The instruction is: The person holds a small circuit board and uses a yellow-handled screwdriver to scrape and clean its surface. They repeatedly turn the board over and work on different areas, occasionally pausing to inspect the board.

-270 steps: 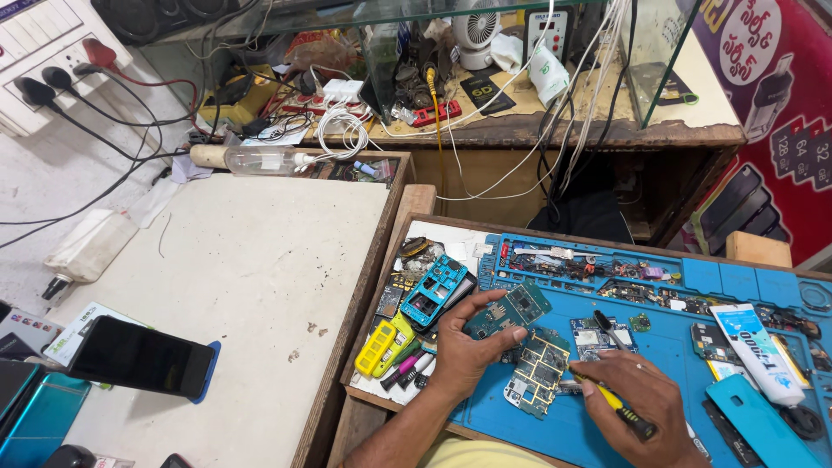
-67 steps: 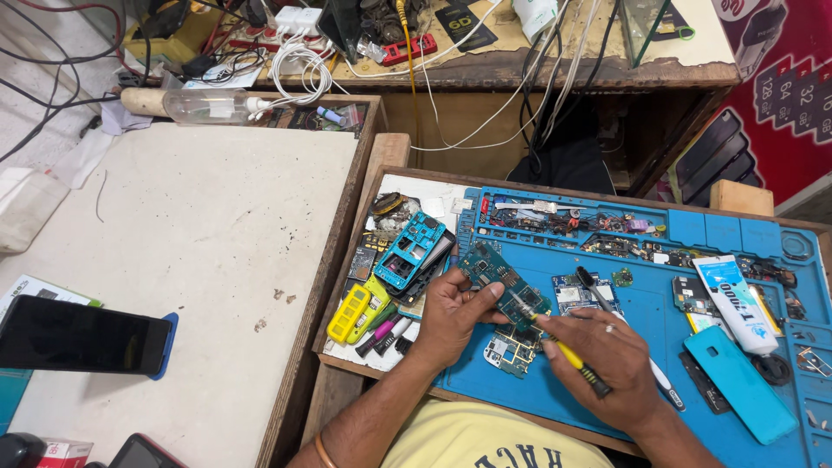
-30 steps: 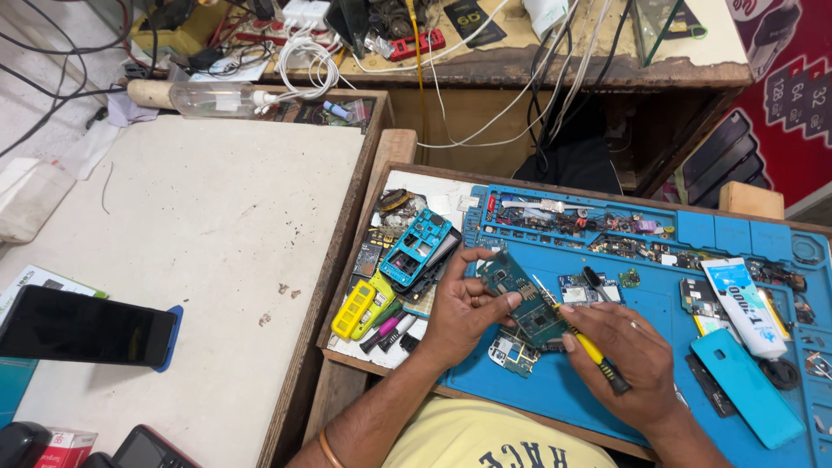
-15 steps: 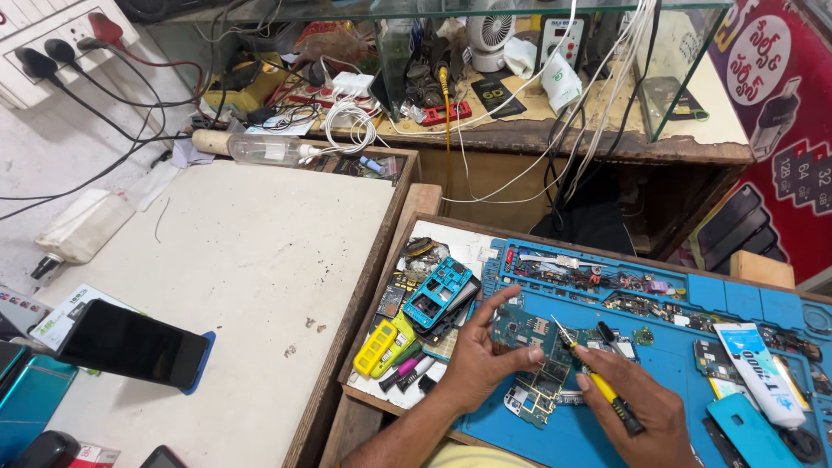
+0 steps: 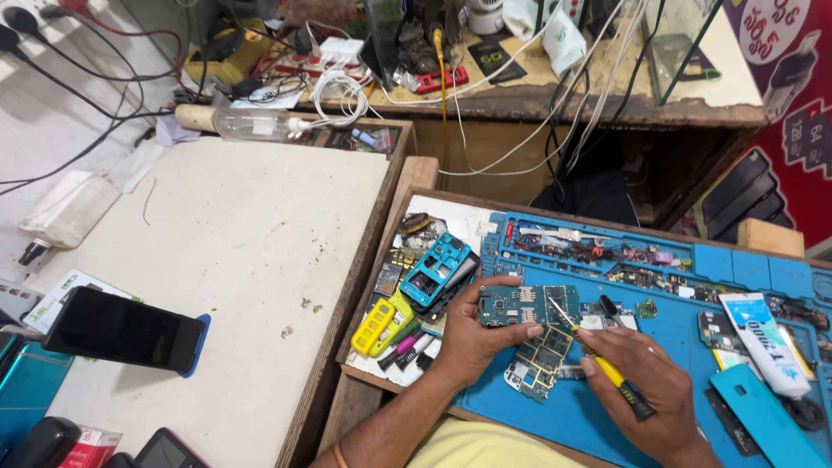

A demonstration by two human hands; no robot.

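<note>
A green circuit board (image 5: 518, 305) is gripped by its edges in the left hand (image 5: 472, 342), lifted over the blue mat (image 5: 685, 364) so its face is reachable. A yellow-handled screwdriver (image 5: 607, 373), clasped pen-like in the right hand (image 5: 654, 394), touches its right end. Spare boards (image 5: 539, 364) are kept just below.

On my far left a smartphone (image 5: 124, 330) lies on the pale desk, its dark screen blank, its blue case edge showing. Just behind it I see a flat white and green box (image 5: 62, 293). At the lower left corner sits a small red and white packet (image 5: 87, 448). On the blue mat to the right lies a white tube (image 5: 764, 341) with a blue and red label. A red poster (image 5: 793, 78) with white shapes hangs at upper right.
</note>
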